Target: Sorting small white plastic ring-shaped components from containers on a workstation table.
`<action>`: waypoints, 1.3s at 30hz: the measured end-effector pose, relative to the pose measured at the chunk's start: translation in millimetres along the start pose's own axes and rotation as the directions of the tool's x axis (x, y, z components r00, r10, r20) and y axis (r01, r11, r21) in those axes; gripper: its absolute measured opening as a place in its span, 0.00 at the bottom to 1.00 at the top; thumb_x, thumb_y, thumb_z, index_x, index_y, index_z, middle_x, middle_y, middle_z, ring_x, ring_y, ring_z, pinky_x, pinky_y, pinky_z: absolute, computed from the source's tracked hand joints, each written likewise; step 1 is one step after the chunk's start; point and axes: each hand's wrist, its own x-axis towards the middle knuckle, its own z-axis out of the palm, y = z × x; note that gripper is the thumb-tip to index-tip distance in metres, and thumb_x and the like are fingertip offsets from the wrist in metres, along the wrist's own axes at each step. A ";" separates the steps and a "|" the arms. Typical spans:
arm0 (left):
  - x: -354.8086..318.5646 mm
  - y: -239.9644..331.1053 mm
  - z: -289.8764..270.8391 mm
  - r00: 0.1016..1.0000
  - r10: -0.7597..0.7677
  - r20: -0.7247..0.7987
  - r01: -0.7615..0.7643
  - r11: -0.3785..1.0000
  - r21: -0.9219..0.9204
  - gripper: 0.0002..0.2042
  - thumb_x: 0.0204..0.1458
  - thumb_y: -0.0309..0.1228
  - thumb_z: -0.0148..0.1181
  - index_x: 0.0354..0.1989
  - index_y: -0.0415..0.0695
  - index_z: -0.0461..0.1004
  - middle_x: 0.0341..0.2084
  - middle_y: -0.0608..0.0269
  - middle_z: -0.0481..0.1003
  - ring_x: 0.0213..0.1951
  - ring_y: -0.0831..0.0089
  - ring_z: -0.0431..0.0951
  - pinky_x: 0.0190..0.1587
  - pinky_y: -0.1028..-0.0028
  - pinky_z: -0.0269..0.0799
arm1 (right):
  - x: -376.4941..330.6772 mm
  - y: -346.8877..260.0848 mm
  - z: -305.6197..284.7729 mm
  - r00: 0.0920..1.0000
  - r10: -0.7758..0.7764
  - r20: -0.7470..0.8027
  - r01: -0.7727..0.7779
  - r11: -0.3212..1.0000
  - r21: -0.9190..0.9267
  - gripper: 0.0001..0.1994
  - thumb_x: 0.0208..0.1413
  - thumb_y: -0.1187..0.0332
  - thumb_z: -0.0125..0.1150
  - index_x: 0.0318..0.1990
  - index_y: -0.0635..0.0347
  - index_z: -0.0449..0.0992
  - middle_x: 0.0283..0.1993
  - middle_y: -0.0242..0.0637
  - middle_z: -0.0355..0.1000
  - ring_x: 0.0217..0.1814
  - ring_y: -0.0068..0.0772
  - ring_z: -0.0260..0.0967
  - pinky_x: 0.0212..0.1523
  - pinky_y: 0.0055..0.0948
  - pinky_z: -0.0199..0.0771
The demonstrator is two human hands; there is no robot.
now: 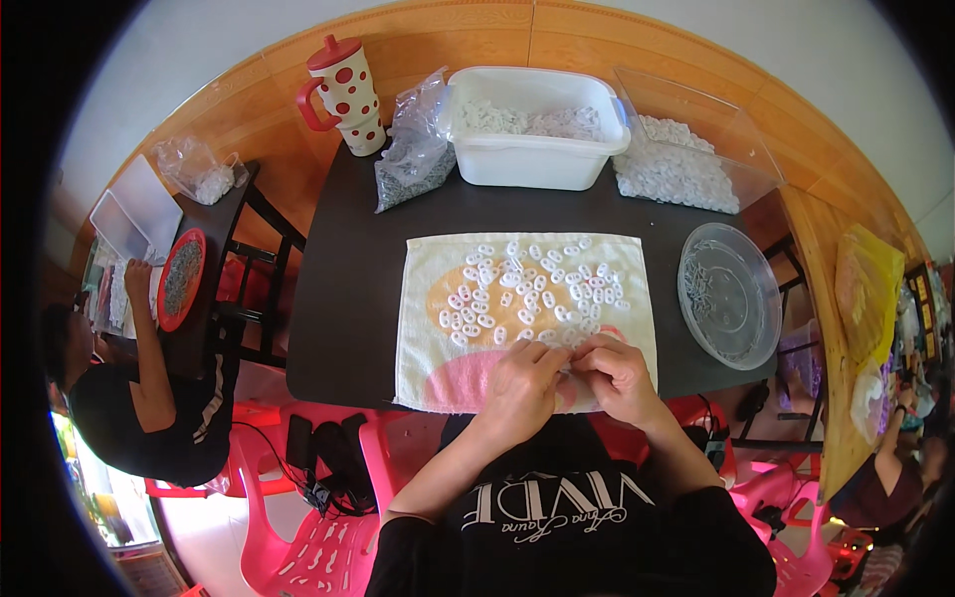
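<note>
- Left fingers (538, 354): bent and drawn narrow, tips meeting the other hand's over the towel's near right part; apparently pinching a small white piece (566, 368).
- Right fingers (596, 356): likewise narrow, closed in on the same piece; mostly hidden, so the exact grip cannot be told.
- Step in hand, as judged: close two-handed fingertip work on that one piece; the next move calls for a steady pinch and fine control by both sets of fingers.
- White oval pieces (480, 307), two-holed, many: loose across the towel's middle and far part, some touching.
- Towel (416, 333), pale with orange and pink patches: under both hands, on a dark tabletop (343, 298).
- Round clear tray (742, 313), small grey bits inside: right of the towel.
- White tub (529, 171), filled: beyond the towel's far edge.
- Clear box (748, 149), white pieces inside: beyond the towel's far right corner.
- Clear bag (416, 167), grey bits inside: beyond its far left corner.
</note>
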 end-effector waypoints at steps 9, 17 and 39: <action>-2.7 -0.3 -2.7 0.999 -0.015 0.040 0.015 1.000 0.007 0.12 0.41 0.19 0.61 0.37 0.40 0.78 0.26 0.53 0.75 0.32 0.51 0.75 0.34 0.58 0.72 | -3.2 2.7 -0.9 0.999 -0.013 0.047 0.015 0.999 -0.043 0.12 0.38 0.89 0.57 0.31 0.67 0.76 0.34 0.42 0.74 0.35 0.44 0.74 0.36 0.33 0.73; 1.8 -1.1 -12.0 0.997 0.001 0.072 0.001 1.000 -0.031 0.08 0.43 0.19 0.62 0.34 0.38 0.78 0.29 0.53 0.77 0.33 0.51 0.76 0.36 0.60 0.73 | 2.1 4.3 -2.8 0.995 -0.083 0.060 0.086 0.995 -0.058 0.12 0.38 0.88 0.58 0.32 0.66 0.76 0.34 0.41 0.73 0.34 0.44 0.72 0.34 0.35 0.72; -4.9 -7.9 -10.2 0.943 0.250 0.218 -0.265 0.963 0.042 0.10 0.35 0.15 0.59 0.30 0.37 0.73 0.31 0.54 0.72 0.33 0.55 0.74 0.32 0.63 0.74 | -5.4 4.9 -1.4 0.915 -0.313 0.254 0.372 0.897 -0.238 0.10 0.31 0.75 0.60 0.25 0.61 0.67 0.34 0.41 0.62 0.37 0.45 0.66 0.38 0.40 0.68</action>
